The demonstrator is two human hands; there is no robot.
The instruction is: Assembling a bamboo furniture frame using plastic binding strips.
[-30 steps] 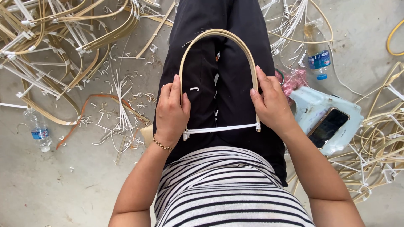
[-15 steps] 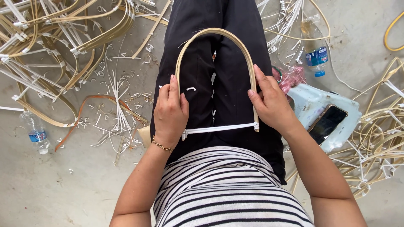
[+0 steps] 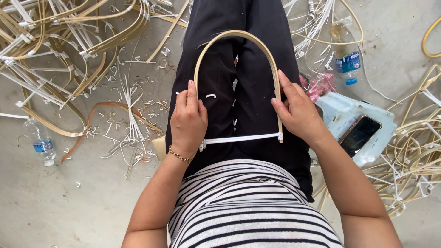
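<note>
We grip a bent cane arch (image 3: pixel 239 39) resting on our lap: the left hand (image 3: pixel 187 121) curls around one leg, the right hand (image 3: pixel 298 112) around the other, a white strip (image 3: pixel 241 138) joining the ends.

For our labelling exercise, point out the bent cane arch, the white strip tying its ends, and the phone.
bent cane arch (image 3: pixel 239 34), head view, top of the curve.
white strip (image 3: pixel 241 138), head view, middle of its span.
phone (image 3: pixel 359 135), head view, centre of the dark screen.

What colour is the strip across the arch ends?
White strip, clearest in the head view.
</note>
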